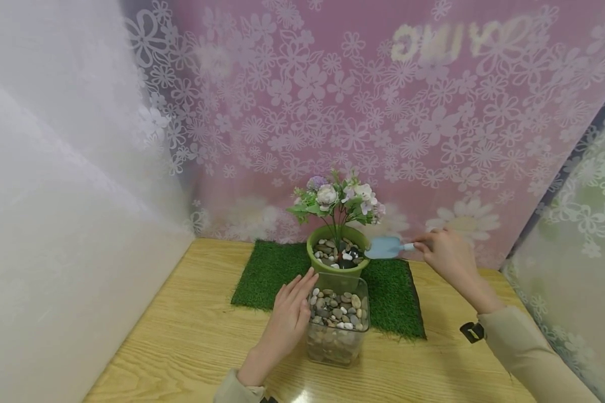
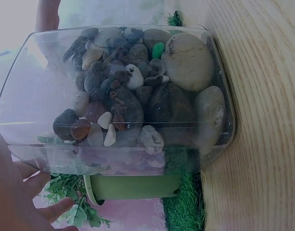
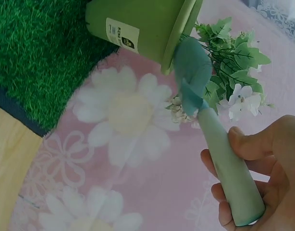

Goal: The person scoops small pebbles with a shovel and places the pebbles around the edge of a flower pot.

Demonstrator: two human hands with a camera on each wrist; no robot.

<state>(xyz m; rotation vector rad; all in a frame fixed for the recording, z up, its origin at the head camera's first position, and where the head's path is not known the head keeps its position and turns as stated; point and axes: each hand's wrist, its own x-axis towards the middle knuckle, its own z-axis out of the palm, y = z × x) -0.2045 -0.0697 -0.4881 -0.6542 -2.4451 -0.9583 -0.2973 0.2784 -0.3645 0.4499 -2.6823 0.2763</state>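
Observation:
My right hand (image 1: 448, 254) grips the pale handle (image 3: 229, 168) of a small blue trowel (image 1: 383, 247). The trowel's blade (image 3: 191, 67) is at the right rim of a green flower pot (image 1: 311, 252), overlapping it in the right wrist view. Stones and a bunch of artificial-looking flowers (image 1: 340, 196) fill the pot. My left hand (image 1: 289, 308), fingers extended, rests at the left rim of a clear plastic container (image 1: 333, 352). Pebbles (image 2: 133, 77) of grey, white and brown lie in this container, which stands just in front of the pot.
A green turf mat (image 1: 277, 274) lies beneath the pot on the wooden table (image 1: 181, 341). Pink floral cloth (image 1: 333, 101) hangs close behind the pot. Pale curtains flank the table on the left (image 1: 80, 196) and right (image 1: 575, 240).

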